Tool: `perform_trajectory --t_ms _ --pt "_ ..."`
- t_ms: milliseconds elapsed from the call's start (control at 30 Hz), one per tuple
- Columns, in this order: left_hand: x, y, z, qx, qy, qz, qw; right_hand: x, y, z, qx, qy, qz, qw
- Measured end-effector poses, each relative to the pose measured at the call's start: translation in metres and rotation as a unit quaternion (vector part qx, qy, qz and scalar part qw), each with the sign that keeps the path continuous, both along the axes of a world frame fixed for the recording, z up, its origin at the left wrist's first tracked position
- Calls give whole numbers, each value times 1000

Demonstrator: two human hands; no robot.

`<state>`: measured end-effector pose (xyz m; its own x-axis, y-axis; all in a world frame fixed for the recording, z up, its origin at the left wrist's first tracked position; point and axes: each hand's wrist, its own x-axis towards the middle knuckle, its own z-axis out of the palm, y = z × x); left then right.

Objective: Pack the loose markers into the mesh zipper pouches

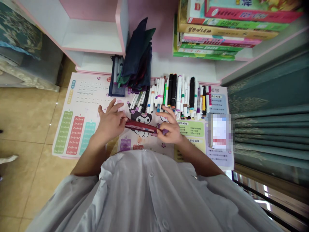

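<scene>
Held level between my two hands is a long, narrow dark red pouch point(141, 126), seen edge-on above the printed desk mat. My left hand point(111, 119) pinches its left end between thumb and index finger, the other fingers spread upward. At the right end, my right hand point(170, 127) grips it with thumb and bent fingers. Whether anything is inside the pouch I cannot tell. Just beyond my hands, several markers point(172, 90) with white, black and coloured barrels lie side by side. A heap of dark blue, green and dark red pouches point(137, 61) stands behind them on the left.
A dark blue pouch with grey pens point(117, 75) lies beside the heap. The desk mat point(79, 96) bears tables and cartoon pictures. A blurred phone point(219, 132) lies at right, near the curtain point(263, 106). Books point(224, 30) are stacked on the shelf behind.
</scene>
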<state>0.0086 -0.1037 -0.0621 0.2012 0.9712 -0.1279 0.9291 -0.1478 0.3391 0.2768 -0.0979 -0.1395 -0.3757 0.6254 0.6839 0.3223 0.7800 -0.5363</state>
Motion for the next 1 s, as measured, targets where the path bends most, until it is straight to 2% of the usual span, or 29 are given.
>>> perform_trajectory --t_ms 267,500,1000 --pt "-6 0 -2 2 -1 10 1000 3 -1 -2 -27 -28 -5 999" --pt "-6 0 0 0 1 14 1000 0 0 0 -3 -2 11 1000" --pt "-16 2 0 20 20 38 999 1 0 -2 -4 0 5 1000"
